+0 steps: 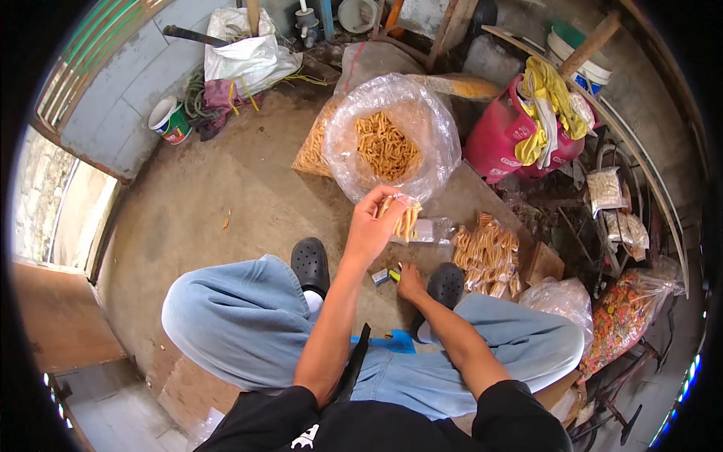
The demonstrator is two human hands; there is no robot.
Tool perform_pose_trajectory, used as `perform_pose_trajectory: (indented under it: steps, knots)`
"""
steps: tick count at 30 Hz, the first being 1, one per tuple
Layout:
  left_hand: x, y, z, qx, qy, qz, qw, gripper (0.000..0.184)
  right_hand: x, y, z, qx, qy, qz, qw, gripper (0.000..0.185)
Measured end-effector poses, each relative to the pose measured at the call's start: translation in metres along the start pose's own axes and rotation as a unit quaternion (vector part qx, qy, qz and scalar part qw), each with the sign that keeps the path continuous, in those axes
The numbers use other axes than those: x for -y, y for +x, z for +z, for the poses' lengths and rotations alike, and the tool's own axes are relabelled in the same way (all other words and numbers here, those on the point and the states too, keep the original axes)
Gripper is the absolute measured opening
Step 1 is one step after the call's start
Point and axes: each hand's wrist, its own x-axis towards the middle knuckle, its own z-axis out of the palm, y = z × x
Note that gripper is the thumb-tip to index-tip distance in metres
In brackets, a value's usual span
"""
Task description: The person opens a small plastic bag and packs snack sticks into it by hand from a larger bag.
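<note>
Smooth, stained concrete floor [226,218], bare and brown, underlies the work. Left hand [369,226]: grip closed, fingers pinching the top of a small clear packet [407,220] of pale, slender sticks, near the rim of a large, crinkled plastic bag [444,143] heaped with knobbly golden sticks [385,143]. Right hand [410,283]: lowered, fingertips beside a yellow-green object [395,276]; whether its grip holds anything cannot be told. Glossy filled packets [486,256] lie piled near the right shoe [446,285].
</note>
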Motion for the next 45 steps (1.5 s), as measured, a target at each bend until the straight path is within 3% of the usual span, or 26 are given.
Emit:
perform_pose_trajectory:
  steps: [2,6,8,10,12,14,15,17,18,20,25,27,29,31,33,35,38,40,41,44,45]
  knots:
    - [0.001,0.001,-0.004,-0.012,-0.023,-0.03,0.999,0.005,-0.013,-0.002,0.01,-0.051,0.05,-0.048,0.996,0.058]
    - [0.012,0.006,-0.008,-0.031,-0.017,-0.029,0.999,0.007,-0.025,0.019,0.004,-0.04,0.058,-0.027,0.997,0.055]
    - [0.017,0.007,-0.01,-0.04,0.005,-0.035,0.999,0.007,-0.023,0.044,-0.009,-0.007,0.186,0.017,0.982,0.048]
    - [0.029,0.011,-0.018,-0.059,0.042,-0.007,0.997,0.008,-0.001,0.047,-0.058,-0.023,0.394,-0.026,0.918,0.044]
    - [0.035,0.013,-0.022,-0.078,0.042,-0.008,0.996,0.008,0.027,0.03,-0.119,0.053,0.632,-0.069,0.77,0.05]
    - [0.04,0.014,-0.023,-0.098,0.041,-0.009,0.994,0.009,0.056,-0.002,-0.179,0.091,0.692,-0.138,0.702,0.049]
    - [0.042,0.014,-0.024,-0.103,0.057,-0.006,0.993,0.009,0.064,-0.013,-0.197,0.091,0.693,-0.136,0.702,0.049]
    - [0.047,0.014,-0.023,-0.107,0.073,-0.005,0.992,0.009,0.075,-0.028,-0.223,0.063,0.551,-0.24,0.796,0.043]
    - [0.05,0.014,-0.021,-0.096,0.052,-0.009,0.994,0.009,0.077,-0.032,-0.233,0.062,0.553,-0.238,0.796,0.043]
    - [0.053,0.012,-0.017,-0.083,0.03,-0.014,0.996,0.009,0.077,-0.037,-0.248,0.04,0.36,-0.261,0.895,0.038]
    - [0.06,0.012,-0.018,-0.095,0.101,-0.02,0.99,0.021,0.051,-0.021,-0.252,0.02,0.355,-0.262,0.897,0.038]
    - [0.059,0.012,-0.023,-0.12,0.097,-0.029,0.988,0.025,0.022,-0.001,-0.241,-0.072,0.384,-0.184,0.902,0.039]
    - [0.057,0.014,-0.029,-0.143,0.094,-0.038,0.985,0.028,-0.018,0.02,-0.223,-0.101,0.399,-0.043,0.91,0.04]
    - [0.051,0.016,-0.035,-0.164,0.084,-0.041,0.982,0.032,-0.077,0.042,-0.181,-0.124,0.478,0.056,0.868,0.033]
    - [0.042,0.015,-0.038,-0.177,0.086,-0.048,0.979,0.032,-0.15,0.056,-0.15,0.027,0.504,0.148,0.85,0.015]
    - [0.04,0.015,-0.042,-0.191,0.088,-0.057,0.976,0.031,-0.191,0.048,-0.112,-0.052,0.548,0.246,0.798,0.006]
    - [0.042,0.016,-0.048,-0.2,0.083,-0.052,0.975,0.031,-0.233,0.052,-0.072,-0.097,0.494,0.271,0.821,0.006]
    - [0.044,0.016,-0.049,-0.202,0.084,-0.055,0.974,0.03,-0.221,0.041,-0.067,-0.311,0.322,0.303,0.841,0.019]
    - [0.046,0.016,-0.05,-0.202,0.085,-0.057,0.974,0.03,-0.281,0.078,-0.028,-0.308,0.216,0.325,0.868,0.038]
    - [0.048,0.018,-0.048,-0.197,0.081,-0.055,0.975,0.031,-0.141,0.007,-0.124,-0.258,0.12,0.47,0.836,0.053]
    - [0.046,0.018,-0.045,-0.2,0.086,-0.063,0.974,0.031,-0.139,0.009,-0.122,-0.275,0.112,0.445,0.845,0.052]
